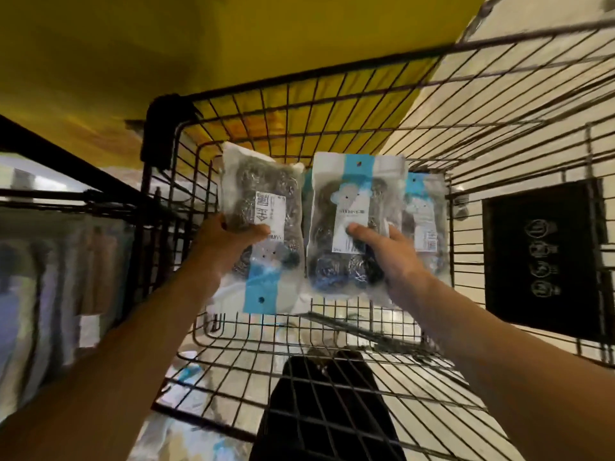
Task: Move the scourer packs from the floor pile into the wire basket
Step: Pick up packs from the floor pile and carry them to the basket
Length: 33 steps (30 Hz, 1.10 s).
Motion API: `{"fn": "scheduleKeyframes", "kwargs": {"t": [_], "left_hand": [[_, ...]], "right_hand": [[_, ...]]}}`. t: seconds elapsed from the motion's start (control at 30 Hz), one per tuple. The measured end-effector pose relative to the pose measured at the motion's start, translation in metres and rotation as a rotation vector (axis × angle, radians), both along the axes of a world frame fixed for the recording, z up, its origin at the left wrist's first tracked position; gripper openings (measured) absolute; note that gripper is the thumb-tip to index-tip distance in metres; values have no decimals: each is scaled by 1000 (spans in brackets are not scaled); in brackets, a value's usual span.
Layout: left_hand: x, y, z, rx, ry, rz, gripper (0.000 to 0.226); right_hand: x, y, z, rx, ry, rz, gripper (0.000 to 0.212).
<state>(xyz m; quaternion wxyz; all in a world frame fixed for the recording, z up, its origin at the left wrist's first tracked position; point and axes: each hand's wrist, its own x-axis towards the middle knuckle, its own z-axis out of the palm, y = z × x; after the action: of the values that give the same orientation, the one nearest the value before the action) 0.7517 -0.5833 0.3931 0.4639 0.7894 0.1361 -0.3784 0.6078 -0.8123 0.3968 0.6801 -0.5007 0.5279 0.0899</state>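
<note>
A yellow wall (133,61) rises beyond both hands, with pale tiled flooring showing through the black wire basket (332,104) that surrounds them. The left hand (226,241) grips a scourer pack (263,201) turned blue header down, thumb pressed across its white label. Just beside it, the right hand (386,251) grips a second scourer pack (352,207) upright, thumb on the label, fingers hidden behind. A third pack (424,221) stands behind the right hand against the basket's far wall. A black sign (545,257) hangs right of the right hand.
</note>
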Motion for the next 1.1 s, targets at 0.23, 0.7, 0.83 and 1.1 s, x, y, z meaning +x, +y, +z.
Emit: {"fn": "scheduleKeyframes", "kwargs": {"t": [0.23,0.7,0.83,1.1], "left_hand": [[6,4,-48,55,-93,-2,60],[-39,20,22,210,-353,-224,78],[-85,35,82,235,-323,-385,69],[-150,69,199,74,-178,-253,75]], "right_hand": [[17,9,-33,-29,38,87,59],[-5,6,58,-462,201,513,63],[-25,19,128,-427,109,554,36],[-83,63,237,-407,-71,632,13]]}}
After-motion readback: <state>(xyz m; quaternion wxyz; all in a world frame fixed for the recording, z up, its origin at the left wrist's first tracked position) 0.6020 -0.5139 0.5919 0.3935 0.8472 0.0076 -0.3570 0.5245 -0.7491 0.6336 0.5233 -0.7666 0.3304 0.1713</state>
